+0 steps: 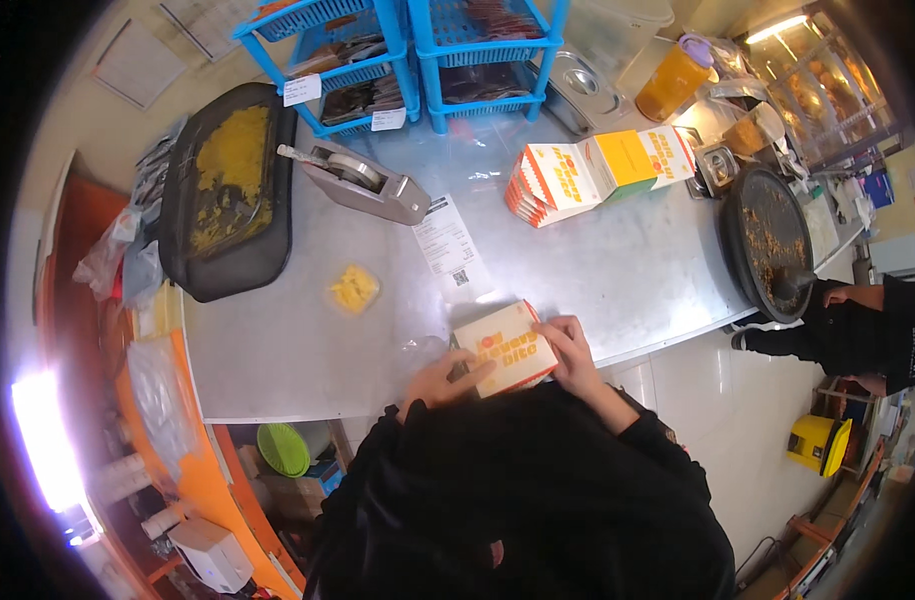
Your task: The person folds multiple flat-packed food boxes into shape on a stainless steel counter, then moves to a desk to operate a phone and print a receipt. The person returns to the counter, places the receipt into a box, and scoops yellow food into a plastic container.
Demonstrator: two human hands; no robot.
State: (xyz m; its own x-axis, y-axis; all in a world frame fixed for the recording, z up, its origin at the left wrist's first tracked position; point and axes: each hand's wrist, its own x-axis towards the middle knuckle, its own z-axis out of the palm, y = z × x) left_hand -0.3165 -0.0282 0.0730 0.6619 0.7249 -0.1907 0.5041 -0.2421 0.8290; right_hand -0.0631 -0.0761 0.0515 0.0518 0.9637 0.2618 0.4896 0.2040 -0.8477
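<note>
A small cream food box [510, 345] with orange lettering and red edges is held in front of my body at the table's near edge. My left hand [446, 380] is closed on its left side, with the thumb lying over the top. At the right side, my right hand [575, 358] grips the far corner, its fingers bent around the edge. The lid looks closed, and the contents cannot be seen. Beyond the box lies a long printed receipt [440, 235]. To the left sits a small clear tub of yellow food [354, 289].
A grey tape dispenser [373, 185] stands behind the receipt. Folded cartons [553, 180] are stacked at the back right. A black tray [278, 250] with yellow bits is at left, a black round pan [738, 230] at right. Blue racks [438, 85] stand behind. Another person [853, 325] is at far right.
</note>
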